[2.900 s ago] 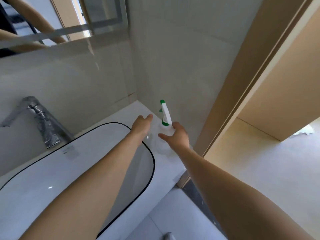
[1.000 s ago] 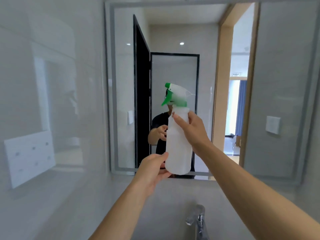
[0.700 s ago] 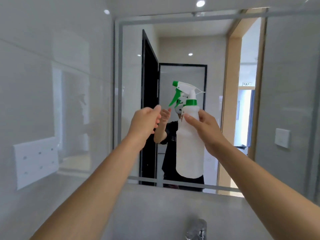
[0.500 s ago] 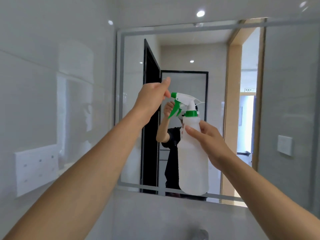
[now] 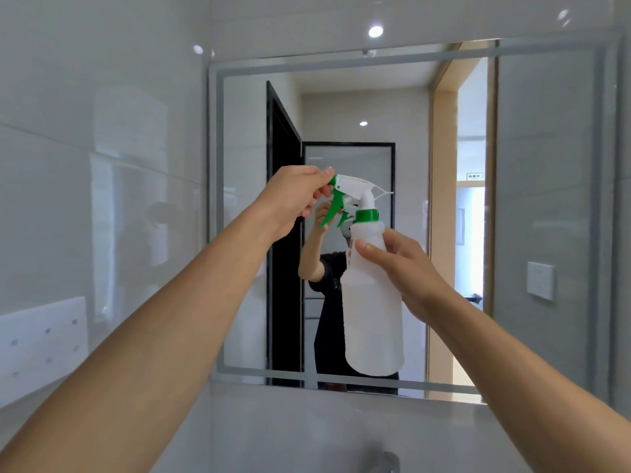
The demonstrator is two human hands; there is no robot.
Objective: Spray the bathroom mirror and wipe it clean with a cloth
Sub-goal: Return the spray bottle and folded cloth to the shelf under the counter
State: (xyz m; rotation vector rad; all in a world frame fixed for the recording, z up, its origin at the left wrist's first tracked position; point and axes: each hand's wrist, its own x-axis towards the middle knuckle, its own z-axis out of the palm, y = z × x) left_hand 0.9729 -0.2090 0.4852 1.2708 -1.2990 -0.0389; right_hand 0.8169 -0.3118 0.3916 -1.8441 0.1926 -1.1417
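A white spray bottle [image 5: 374,312] with a green collar, trigger and nozzle tip is held upright in front of the bathroom mirror [image 5: 444,233]. My right hand [image 5: 401,264] grips the upper body of the bottle from the right. My left hand [image 5: 297,199] pinches the green nozzle tip at the front of the spray head. The mirror has a frosted border and reflects a person in a black top, a dark doorway and a wooden door frame. No cloth is in view.
Glossy grey tiled walls stand on the left and right of the mirror. A white panel [image 5: 41,339] with small holes is fixed to the left wall. The top of a chrome faucet [image 5: 387,462] shows at the bottom edge.
The bottle was lifted from the counter up in front of the mirror. My left hand rose from the bottle's base to the spray head and now pinches the nozzle tip.
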